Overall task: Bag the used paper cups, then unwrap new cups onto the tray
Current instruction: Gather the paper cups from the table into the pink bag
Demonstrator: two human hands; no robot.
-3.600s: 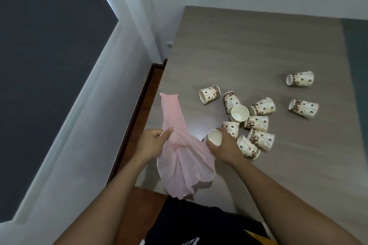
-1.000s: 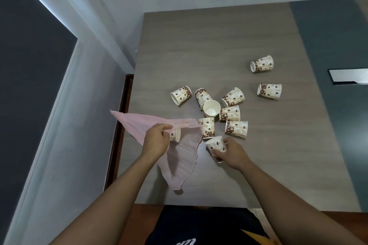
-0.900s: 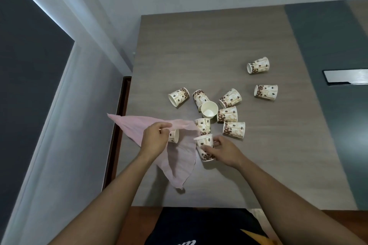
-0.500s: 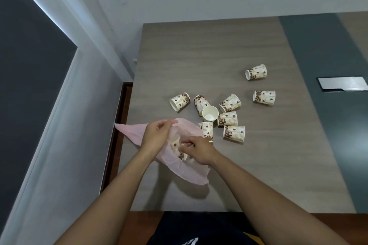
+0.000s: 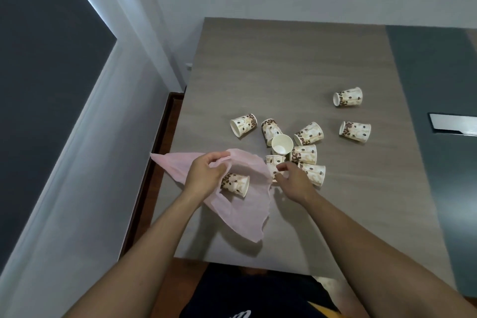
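Several paper cups printed with coffee beans lie tipped over in a cluster (image 5: 304, 154) on the grey table (image 5: 284, 72); one cup (image 5: 281, 144) shows its white inside. My left hand (image 5: 204, 175) pinches the mouth of a thin pink plastic bag (image 5: 242, 214) that lies on the table. One cup (image 5: 236, 184) rests on its side in the bag's opening. My right hand (image 5: 294, 183) is beside the bag, fingers apart, its fingertips at the nearest cup (image 5: 272, 161) of the cluster. No tray or wrapped new cups are in view.
Two more cups (image 5: 348, 97) (image 5: 355, 131) lie apart at the right. A dark grey strip with a metal plate (image 5: 453, 128) runs along the table's right side. The wall and a wooden floor edge (image 5: 160, 152) lie left of the table.
My right hand picked up a cup, carried it left into the bag and let it go. It has now come out and moved right to the cluster. My left hand kept holding the bag.
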